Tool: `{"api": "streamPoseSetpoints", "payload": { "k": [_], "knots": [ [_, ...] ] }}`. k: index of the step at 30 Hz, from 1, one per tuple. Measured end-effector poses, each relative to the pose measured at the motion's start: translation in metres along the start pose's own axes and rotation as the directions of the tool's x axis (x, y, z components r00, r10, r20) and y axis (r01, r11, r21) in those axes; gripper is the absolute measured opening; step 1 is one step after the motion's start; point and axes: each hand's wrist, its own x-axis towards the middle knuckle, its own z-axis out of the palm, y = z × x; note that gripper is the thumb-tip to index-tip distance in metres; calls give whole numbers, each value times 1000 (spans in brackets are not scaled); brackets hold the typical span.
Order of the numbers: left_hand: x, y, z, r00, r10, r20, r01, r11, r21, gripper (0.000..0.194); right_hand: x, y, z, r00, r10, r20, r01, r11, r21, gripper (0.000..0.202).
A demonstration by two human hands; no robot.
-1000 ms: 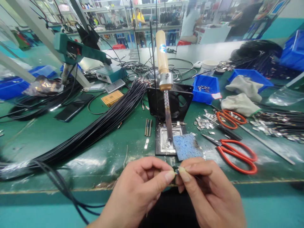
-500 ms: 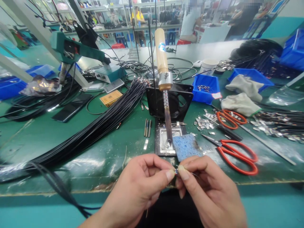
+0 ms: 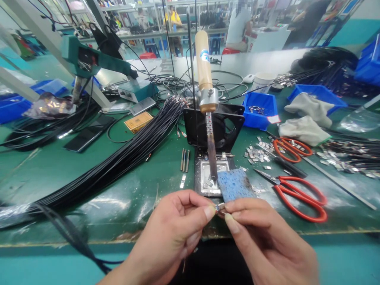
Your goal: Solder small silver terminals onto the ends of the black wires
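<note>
A head-worn camera looks forward and down across the table [image 3: 142,186]. Nearest are the left hand [image 3: 175,229] and right hand [image 3: 270,237], large at bottom centre. The iron [image 3: 208,103] stands farther off, upper centre; a seated person [image 3: 237,27] shows small and distant, upper right.

The right hand [image 3: 267,233] has edged away from the left hand [image 3: 175,225], its thumb [image 3: 233,224] lowered from the forefinger. More of the small silvery part [image 3: 220,206] now shows between them, though blur hides its exact tilt.
</note>
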Motion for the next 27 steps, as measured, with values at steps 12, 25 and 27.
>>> {"api": "streamPoseSetpoints", "payload": {
  "k": [12,25,27],
  "knots": [
    [1,1,-1,1000,-19,24,19,1000,0,24,3,-1,1,1000,-26,7,26,999,-20,21],
    [3,4,2,999,-44,23,45,999,-16,24,4,-1,-1,999,-46,23,47,996,-69,20],
    [4,3,2,999,-48,21,49,998,-26,24,4,0,-2,998,-54,38,57,994,-93,21]
  ]
}}
